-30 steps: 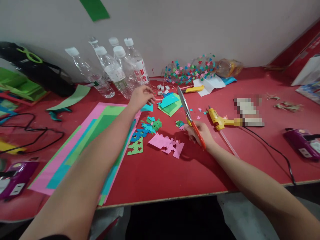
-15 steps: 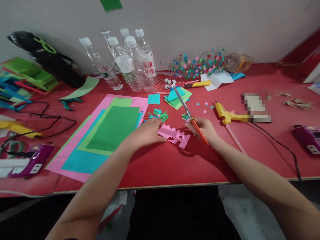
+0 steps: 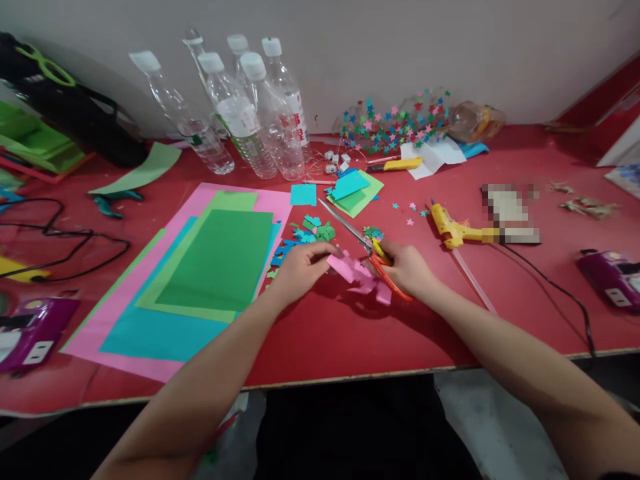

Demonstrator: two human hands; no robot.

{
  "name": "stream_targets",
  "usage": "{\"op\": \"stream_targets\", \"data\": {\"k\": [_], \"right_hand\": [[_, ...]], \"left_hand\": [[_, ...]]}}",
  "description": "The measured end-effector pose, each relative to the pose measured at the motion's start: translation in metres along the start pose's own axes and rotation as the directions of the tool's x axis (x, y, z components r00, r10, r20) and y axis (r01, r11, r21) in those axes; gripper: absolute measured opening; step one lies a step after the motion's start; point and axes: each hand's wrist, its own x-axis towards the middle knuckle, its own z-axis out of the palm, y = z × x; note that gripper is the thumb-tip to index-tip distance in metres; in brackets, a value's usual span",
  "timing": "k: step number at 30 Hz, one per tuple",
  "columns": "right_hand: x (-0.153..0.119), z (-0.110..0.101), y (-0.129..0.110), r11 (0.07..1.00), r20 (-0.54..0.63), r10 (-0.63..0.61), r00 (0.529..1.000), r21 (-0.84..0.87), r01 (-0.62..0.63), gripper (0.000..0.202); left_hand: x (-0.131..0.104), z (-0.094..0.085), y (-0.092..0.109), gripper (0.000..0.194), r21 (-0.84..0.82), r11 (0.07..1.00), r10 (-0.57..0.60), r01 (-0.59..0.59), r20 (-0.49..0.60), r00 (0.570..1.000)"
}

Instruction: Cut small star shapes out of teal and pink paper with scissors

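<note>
1. Currently pinches a star-punched pink paper (image 3: 343, 268) in the left hand (image 3: 303, 270), closed at thumb and fingertips on its left end, over the red table (image 3: 320, 340).
2. Grips scissors (image 3: 353, 230) in the right hand (image 3: 407, 270), closed round red and yellow handles, with blades pointing forward and to the left beyond the pink paper; cannot tell if right-hand fingers also touch the paper.
3. Has paper scraps (image 3: 320, 231) in green and blue just beyond the left hand, near a blue square (image 3: 303, 195).
4. Shows stacked coloured sheets (image 3: 215, 260) to the left, in pink, blue and two greens, bare of any visible print.
5. Includes clear bottles (image 3: 235, 117) with white caps by the wall; bears red characters on one white label (image 3: 300, 120), too blurred to read, and green and white on others, equally illegible.
6. Offers no readable brand on the yellow glue gun (image 3: 453, 230), right of the right hand, nor on the yellow cutter (image 3: 403, 164) farther back, near a white paper (image 3: 434, 160).
7. Displays many coloured stars (image 3: 395, 127) clustered near the wall, and a pixelated item (image 3: 510, 207) beyond the glue gun, impossible to read.
</note>
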Motion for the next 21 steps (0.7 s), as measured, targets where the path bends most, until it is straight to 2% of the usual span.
{"op": "stream_targets", "data": {"k": [4, 8, 10, 13, 16, 18, 21], "right_hand": [[0.002, -0.006, 0.0, 0.987, 0.029, 0.034, 0.999, 0.157, -0.038, 0.037], [-0.001, -0.011, -0.004, 0.886, 0.223, 0.098, 0.97, 0.424, -0.187, 0.027], [-0.004, -0.013, -0.007, 0.825, 0.256, 0.121, 0.959, 0.511, -0.241, 0.019], [-0.008, -0.015, -0.011, 0.778, 0.169, 0.126, 0.978, 0.594, -0.203, 0.013], [-0.01, -0.015, -0.014, 0.762, 0.071, 0.13, 0.989, 0.631, -0.146, 0.013], [-0.01, -0.014, -0.015, 0.764, 0.043, 0.12, 0.992, 0.634, -0.12, 0.013], [-0.011, -0.009, -0.014, 0.78, 0.033, 0.105, 0.994, 0.617, -0.103, 0.014]], "left_hand": [[-0.003, 0.0, 0.002, 0.033, -0.111, 0.984, 0.134, -0.137, -0.035, 0.99], [0.002, 0.003, 0.01, 0.026, -0.137, 0.986, 0.085, -0.096, -0.083, 0.993], [0.006, 0.007, 0.018, 0.033, -0.163, 0.983, 0.072, -0.09, -0.113, 0.991], [0.011, 0.016, 0.029, 0.036, -0.351, 0.933, 0.03, -0.076, -0.136, 0.99], [0.012, 0.028, 0.029, 0.035, -0.572, 0.82, 0.012, -0.018, -0.014, 1.0], [0.01, 0.036, 0.024, 0.035, -0.636, 0.771, -0.029, 0.045, 0.036, 0.999], [0.005, 0.041, 0.015, 0.033, -0.68, 0.733, -0.018, 0.001, -0.017, 1.0]]}}
